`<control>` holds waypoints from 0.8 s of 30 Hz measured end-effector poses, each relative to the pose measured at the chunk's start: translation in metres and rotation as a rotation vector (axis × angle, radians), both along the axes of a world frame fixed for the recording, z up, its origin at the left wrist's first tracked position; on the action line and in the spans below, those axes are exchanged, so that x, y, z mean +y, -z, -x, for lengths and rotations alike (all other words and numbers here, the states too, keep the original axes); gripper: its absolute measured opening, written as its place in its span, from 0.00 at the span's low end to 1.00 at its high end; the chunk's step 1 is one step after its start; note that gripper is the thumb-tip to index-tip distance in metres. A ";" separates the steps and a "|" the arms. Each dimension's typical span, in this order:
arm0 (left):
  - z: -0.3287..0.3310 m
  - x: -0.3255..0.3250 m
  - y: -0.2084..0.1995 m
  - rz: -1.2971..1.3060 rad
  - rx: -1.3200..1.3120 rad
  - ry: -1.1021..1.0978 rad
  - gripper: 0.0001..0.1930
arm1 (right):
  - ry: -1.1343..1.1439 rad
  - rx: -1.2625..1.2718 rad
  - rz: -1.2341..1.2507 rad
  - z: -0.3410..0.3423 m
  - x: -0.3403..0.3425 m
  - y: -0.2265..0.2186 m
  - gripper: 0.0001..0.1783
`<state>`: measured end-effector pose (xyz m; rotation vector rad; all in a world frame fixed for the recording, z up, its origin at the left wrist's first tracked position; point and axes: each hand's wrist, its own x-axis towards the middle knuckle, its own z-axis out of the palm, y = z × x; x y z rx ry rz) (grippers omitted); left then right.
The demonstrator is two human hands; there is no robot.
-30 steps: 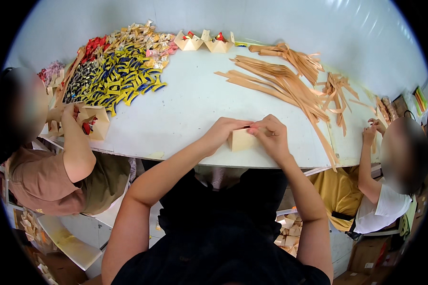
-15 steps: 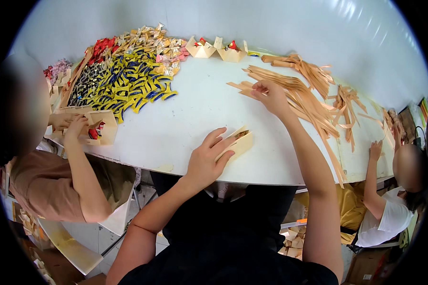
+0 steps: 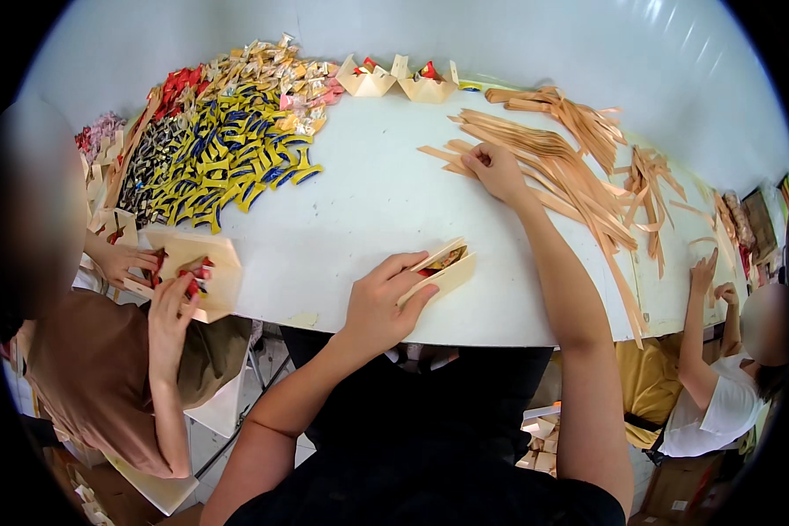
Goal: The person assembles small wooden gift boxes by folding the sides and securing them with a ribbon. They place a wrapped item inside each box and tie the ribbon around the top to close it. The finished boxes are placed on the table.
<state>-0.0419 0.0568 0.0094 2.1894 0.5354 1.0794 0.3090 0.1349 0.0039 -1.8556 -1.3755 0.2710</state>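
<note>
As our left hand [image 3: 384, 298] holds the cream box [image 3: 448, 280] over the counter [image 3: 368, 193], tilting could spill its contents [image 3: 447, 259], and our right hand [image 3: 495, 172] (we cannot tell its grip) might drag several tan strips [image 3: 535, 149] because they overlap.

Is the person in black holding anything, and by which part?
The left hand grips a cream box by its near-left end. The right hand is at the tan ribbons; whether it pinches any cannot be told.
</note>
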 end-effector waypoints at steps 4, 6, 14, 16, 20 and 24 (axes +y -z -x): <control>-0.002 -0.007 -0.008 0.171 -0.065 -0.021 0.15 | 0.000 -0.102 -0.176 0.001 -0.003 -0.002 0.14; -0.003 -0.008 -0.012 0.219 -0.063 -0.011 0.18 | 0.011 -0.120 -0.303 0.001 -0.006 -0.008 0.14; -0.018 -0.031 0.001 0.168 -0.022 0.076 0.25 | 0.008 0.067 -0.473 0.025 -0.075 -0.063 0.13; -0.022 -0.039 0.005 0.041 -0.016 0.019 0.23 | -0.028 0.315 -0.445 0.046 -0.114 -0.079 0.12; -0.028 -0.044 0.006 -0.035 -0.026 0.011 0.18 | -0.023 0.595 -0.346 0.093 -0.204 -0.077 0.12; -0.032 -0.046 0.011 -0.064 -0.030 0.001 0.18 | 0.013 0.735 -0.221 0.144 -0.244 -0.038 0.11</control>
